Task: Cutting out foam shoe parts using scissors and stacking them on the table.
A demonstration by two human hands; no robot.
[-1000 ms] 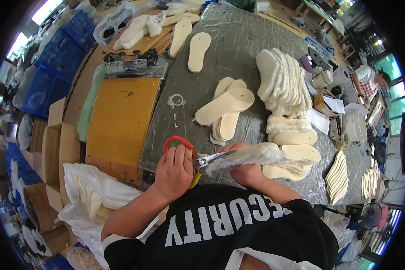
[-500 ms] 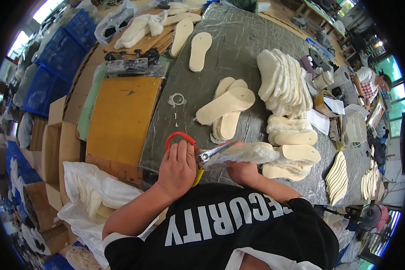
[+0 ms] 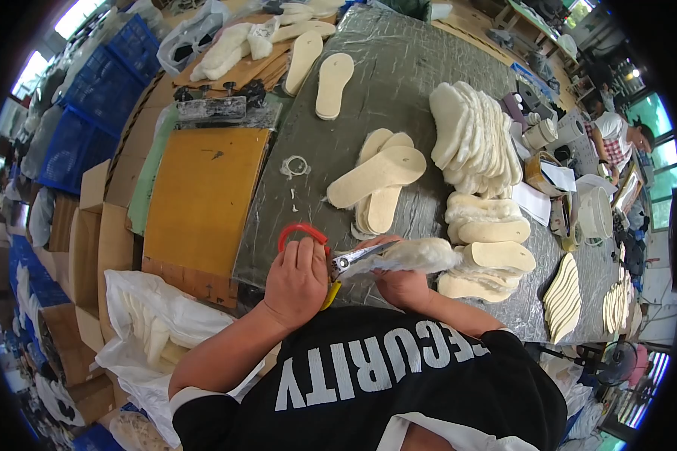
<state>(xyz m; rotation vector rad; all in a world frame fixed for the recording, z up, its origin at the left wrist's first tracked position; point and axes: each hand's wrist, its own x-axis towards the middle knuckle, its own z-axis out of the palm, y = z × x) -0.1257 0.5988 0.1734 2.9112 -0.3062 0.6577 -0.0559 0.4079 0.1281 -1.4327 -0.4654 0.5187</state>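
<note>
Gripping red-and-yellow-handled steel scissors (image 3: 343, 262) in curled fingers, the left hand (image 3: 298, 279) sat near the right hand (image 3: 402, 288), whose fingers held one fluffy white foot-shaped insole (image 3: 423, 256).

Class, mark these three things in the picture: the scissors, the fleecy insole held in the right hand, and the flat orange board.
Scissors (image 3: 341, 263): head view, on the metal pivot.
Held insole (image 3: 423, 255): head view, middle of its white fleece.
Orange board (image 3: 203, 197): head view, middle of its flat top.
</note>
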